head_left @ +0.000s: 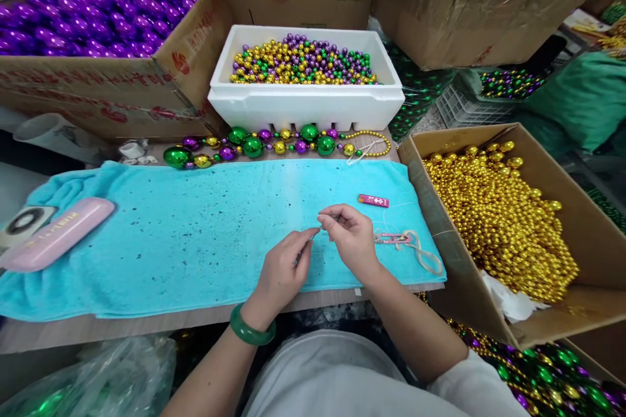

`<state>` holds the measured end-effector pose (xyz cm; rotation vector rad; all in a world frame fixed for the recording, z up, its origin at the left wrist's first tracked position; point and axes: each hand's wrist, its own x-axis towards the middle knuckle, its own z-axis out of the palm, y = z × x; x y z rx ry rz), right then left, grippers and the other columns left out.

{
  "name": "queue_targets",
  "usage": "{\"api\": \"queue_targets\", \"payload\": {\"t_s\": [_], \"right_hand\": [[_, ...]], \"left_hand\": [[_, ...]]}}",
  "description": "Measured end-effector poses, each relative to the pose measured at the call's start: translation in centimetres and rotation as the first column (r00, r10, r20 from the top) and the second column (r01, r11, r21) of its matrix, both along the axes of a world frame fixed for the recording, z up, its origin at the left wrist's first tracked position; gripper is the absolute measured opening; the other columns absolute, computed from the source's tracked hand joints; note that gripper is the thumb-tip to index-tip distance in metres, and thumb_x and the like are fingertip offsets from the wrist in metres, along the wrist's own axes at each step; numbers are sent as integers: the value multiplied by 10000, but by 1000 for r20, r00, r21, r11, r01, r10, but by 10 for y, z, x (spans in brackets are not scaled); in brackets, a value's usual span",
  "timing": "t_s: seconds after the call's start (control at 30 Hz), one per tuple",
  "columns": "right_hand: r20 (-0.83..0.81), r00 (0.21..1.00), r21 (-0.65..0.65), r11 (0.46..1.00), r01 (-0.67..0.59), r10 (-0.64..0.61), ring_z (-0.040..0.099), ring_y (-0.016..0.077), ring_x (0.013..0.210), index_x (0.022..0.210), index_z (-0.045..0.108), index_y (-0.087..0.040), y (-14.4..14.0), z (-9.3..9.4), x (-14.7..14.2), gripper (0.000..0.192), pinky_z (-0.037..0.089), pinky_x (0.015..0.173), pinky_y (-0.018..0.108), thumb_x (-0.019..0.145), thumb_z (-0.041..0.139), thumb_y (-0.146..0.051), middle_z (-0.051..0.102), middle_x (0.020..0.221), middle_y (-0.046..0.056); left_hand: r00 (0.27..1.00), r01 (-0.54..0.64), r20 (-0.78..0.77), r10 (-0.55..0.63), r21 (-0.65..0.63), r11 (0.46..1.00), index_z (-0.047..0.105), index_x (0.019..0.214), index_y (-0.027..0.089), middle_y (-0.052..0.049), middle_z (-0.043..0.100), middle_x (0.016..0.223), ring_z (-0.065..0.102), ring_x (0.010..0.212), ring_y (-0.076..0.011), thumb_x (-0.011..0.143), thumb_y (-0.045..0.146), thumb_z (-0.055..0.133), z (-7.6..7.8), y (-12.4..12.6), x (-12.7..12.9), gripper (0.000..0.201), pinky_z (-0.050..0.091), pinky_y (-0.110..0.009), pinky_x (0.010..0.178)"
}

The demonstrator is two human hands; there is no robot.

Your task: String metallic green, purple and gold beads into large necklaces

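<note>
Although a beaded strand (279,147) lies apparently strung along the far side of the bench (59,333), work looks unfinished: above the towel (195,228), left hand (286,267) and right hand (349,234) have fingertips pinched together, anything between them too fine to identify.

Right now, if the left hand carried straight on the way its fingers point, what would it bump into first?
Most likely the right hand, just ahead: the left hand points forward and rightward over the blue towel. Whether the two touch is hard to tell.
</note>
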<state>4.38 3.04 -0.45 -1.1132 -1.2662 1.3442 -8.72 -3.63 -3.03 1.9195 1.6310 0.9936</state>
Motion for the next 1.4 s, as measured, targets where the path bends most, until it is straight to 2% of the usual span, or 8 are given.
{"api": "queue_targets", "payload": {"t_s": [0.2, 0.4, 0.73, 0.93, 1.0, 1.1, 1.17, 1.4], "right_hand": [[76, 991, 104, 990, 100, -108, 595, 150, 732, 703, 632, -187, 22, 10, 17, 116, 473, 624, 267, 738, 647, -296, 684, 780, 34], [-266, 905, -82, 943, 321, -331, 474, 52, 466, 750, 512, -199, 69, 39, 103, 211, 248, 345, 152, 735, 669, -341, 638, 711, -19], [24, 521, 255, 509, 822, -853, 467, 49, 420, 657, 367, -267, 92, 40, 232, 232, 339, 454, 200, 861, 347, -159, 486, 511, -89], [442, 469, 459, 642, 614, -765, 575, 119, 808, 640, 610, -139, 93, 32, 214, 96, 422, 722, 213, 733, 604, -116, 683, 791, 65], [588, 429, 573, 728, 377, -686, 565, 180, 984, 847, 661, -134, 86, 30, 176, 100, 417, 867, 308, 765, 617, -97, 672, 1001, 121], [696, 658, 513, 841, -173, -288, 607, 160, 964, 970, 660, -172, 69, 17, 107, 181, 457, 882, 304, 868, 518, -129, 681, 1002, 68], [715, 699, 427, 792, -436, 0, 614, 160, 1015, 1034, 661, -187, 61, 2, 66, 211, 467, 902, 290, 852, 568, -136, 674, 1089, 61], [804, 572, 181, 850, -495, 163, 660, 178, 923, 960, 710, -164, 59, -31, 35, 183, 477, 832, 271, 889, 541, -164, 718, 988, 69]], "left_hand": [[905, -23, -425, 5, -37, 999, 594, 1193, 213, -55, 649, 848, 612, 793, -183, 901, 155, 388, 4, 8, -5, 361, 466, -272, 687], [820, -90, -573, 13, -107, 990, 596, 1197, 201, -82, 653, 951, 624, 839, -225, 884, 150, 379, 7, 20, -22, 385, 458, -303, 659], [710, -56, -702, -49, -126, 990, 604, 1184, 227, -79, 632, 905, 620, 814, -232, 893, 179, 348, 13, 47, -34, 390, 424, -301, 602], [589, -36, -797, -130, -187, 982, 579, 1201, 233, -76, 607, 895, 602, 794, -231, 899, 148, 319, 27, 60, -26, 408, 411, -303, 557], [555, -19, -817, -157, -201, 979, 573, 1204, 241, -70, 602, 899, 599, 803, -229, 899, 139, 329, 29, 64, -22, 404, 414, -301, 553], [528, 21, -827, -195, -216, 976, 586, 1173, 244, -66, 597, 898, 593, 829, -225, 897, 128, 351, 35, 69, -14, 380, 426, -292, 568], [520, 53, -828, -211, -214, 975, 595, 1145, 239, -69, 593, 911, 587, 866, -226, 899, 126, 360, 40, 72, -10, 358, 437, -288, 583], [472, 103, -843, -257, -236, 966, 625, 988, 182, -83, 591, 899, 565, 894, -240, 889, 105, 379, 48, 79, -10, 276, 458, -304, 623]]}}
